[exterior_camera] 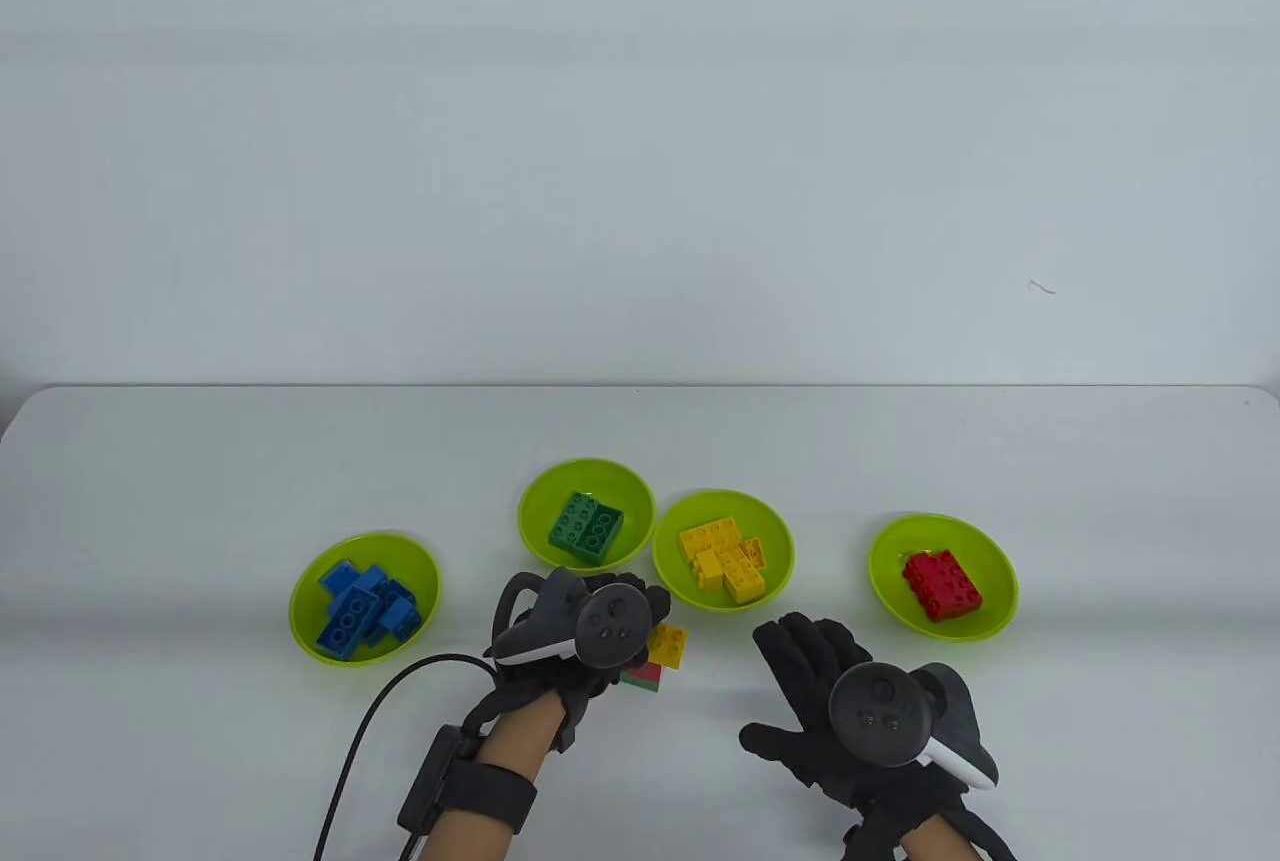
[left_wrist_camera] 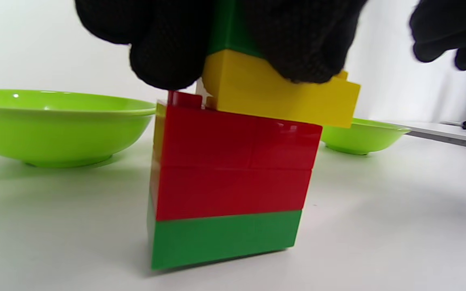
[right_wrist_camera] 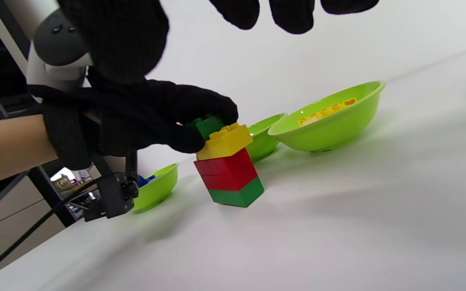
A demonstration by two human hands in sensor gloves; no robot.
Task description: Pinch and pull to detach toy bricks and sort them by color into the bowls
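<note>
- The brick stack (right_wrist_camera: 229, 169) stands upright on the table (exterior_camera: 200, 461); it serves as the landmark for everything below.
- From the bottom up the stack shows a green brick (left_wrist_camera: 223, 238), two red layers (left_wrist_camera: 233, 165), a yellow brick (left_wrist_camera: 281, 97) that overhangs one side, and a green brick on top (right_wrist_camera: 208, 126).
- The left hand (exterior_camera: 570, 641) sits on top of the stack, its fingers (left_wrist_camera: 168, 52) curled down over the upper green brick and touching the yellow one, gripping the top of the stack.
- The right hand (exterior_camera: 840, 716) hovers to the right of the stack, well apart from it, fingers spread and straight, holding nothing.
- Behind the stack and slightly right is the bowl of yellow bricks (exterior_camera: 725, 551), the nearest bowl.
- Behind the stack and slightly left is the bowl of green bricks (exterior_camera: 587, 513), just beside the yellow one.
- Well to the left of the stack is the bowl of blue bricks (exterior_camera: 365, 599).
- Well to the right of the stack, beyond the right hand, is the bowl of red bricks (exterior_camera: 943, 577).
- A black cable (exterior_camera: 370, 721) trails from the left wrist, on the near left of the stack.
</note>
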